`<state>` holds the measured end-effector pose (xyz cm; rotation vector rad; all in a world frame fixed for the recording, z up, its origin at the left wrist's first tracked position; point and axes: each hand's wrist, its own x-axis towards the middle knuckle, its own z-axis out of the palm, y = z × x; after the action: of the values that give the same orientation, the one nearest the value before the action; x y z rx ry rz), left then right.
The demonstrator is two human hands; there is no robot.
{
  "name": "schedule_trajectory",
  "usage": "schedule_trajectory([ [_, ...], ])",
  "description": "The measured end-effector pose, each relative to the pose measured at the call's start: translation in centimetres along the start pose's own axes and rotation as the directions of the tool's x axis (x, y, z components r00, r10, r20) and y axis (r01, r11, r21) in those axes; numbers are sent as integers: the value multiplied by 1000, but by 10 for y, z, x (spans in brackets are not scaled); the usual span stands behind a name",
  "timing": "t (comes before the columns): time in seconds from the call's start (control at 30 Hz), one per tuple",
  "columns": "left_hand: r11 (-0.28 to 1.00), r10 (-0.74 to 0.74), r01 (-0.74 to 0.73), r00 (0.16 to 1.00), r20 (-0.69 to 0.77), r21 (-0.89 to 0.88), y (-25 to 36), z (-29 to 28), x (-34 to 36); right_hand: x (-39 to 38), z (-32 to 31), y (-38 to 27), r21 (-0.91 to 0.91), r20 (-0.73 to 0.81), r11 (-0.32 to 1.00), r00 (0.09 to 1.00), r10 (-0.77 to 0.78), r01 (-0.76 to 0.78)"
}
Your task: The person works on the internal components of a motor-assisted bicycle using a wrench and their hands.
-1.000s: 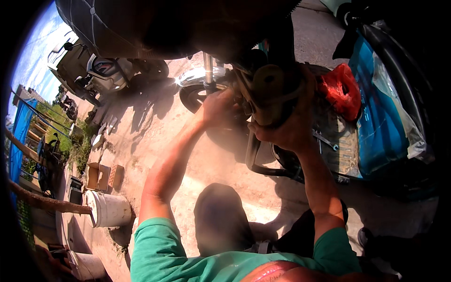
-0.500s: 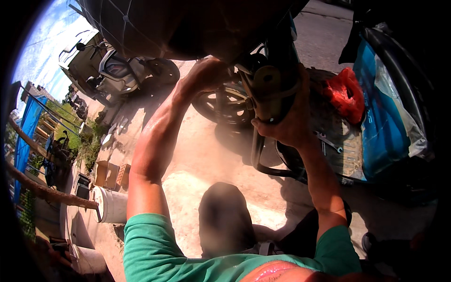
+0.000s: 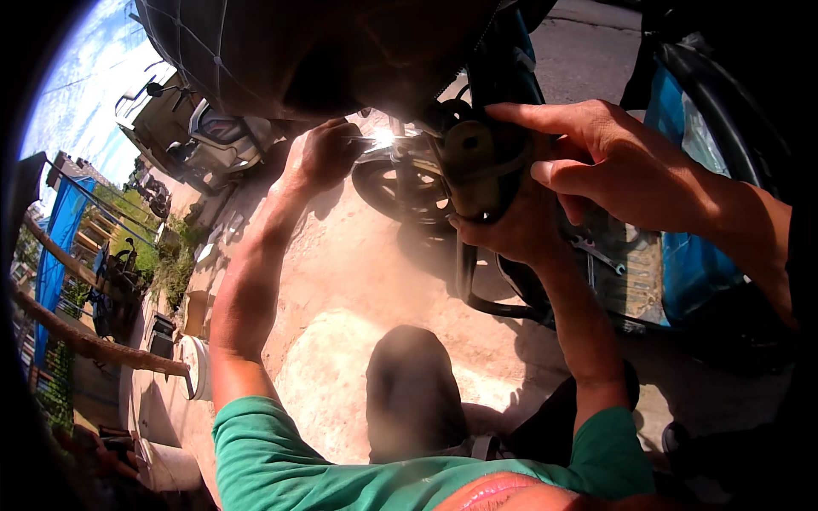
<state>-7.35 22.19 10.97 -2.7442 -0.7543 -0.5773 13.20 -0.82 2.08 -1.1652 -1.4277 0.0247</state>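
My left hand is closed around a shiny metal tool, thin and long, its exact kind lost in the sun's glare. The tool points right, toward a yellowish-brown metal bracket on the front of a vehicle. My right hand grips the bracket's lower right side, thumb at its bottom edge and fingers mostly hidden behind it. From the right, another person's hand reaches in, index finger stretched to the bracket's top. Behind the bracket is a spoked-style wheel.
Two wrenches lie on the vehicle's footboard. A blue plastic-covered part stands beside it. A dark bulky cover hangs overhead. A black tube curves below the bracket. At left are a white bucket and a parked three-wheeler.
My left hand has drawn back left from the bracket, and the shiny tool now shows. Another person's hand has come in from the right, pointing. My right hand keeps its grip.
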Motion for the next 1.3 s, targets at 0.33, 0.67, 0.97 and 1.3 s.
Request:
schedule_trajectory([
  [0.33, 741, -98, 277, 946, 310, -612, 38, -63, -98, 1, 0, -2, -146, -38, 983, 992, -121, 115],
  [0.67, 697, -211, 196, 975, 63, -689, 94, -101, -111, -6, 9, 7, -137, -197, 990, 978, -62, 35],
  [0.97, 594, -302, 429, 903, 306, -680, 123, -137, -75, -5, 8, 3, -155, -194, 988, 980, -48, 18],
  [1.3, 623, -226, 447, 888, 400, -642, 138, -90, -112, -5, 10, 12, -169, -211, 984, 973, -91, 55],
])
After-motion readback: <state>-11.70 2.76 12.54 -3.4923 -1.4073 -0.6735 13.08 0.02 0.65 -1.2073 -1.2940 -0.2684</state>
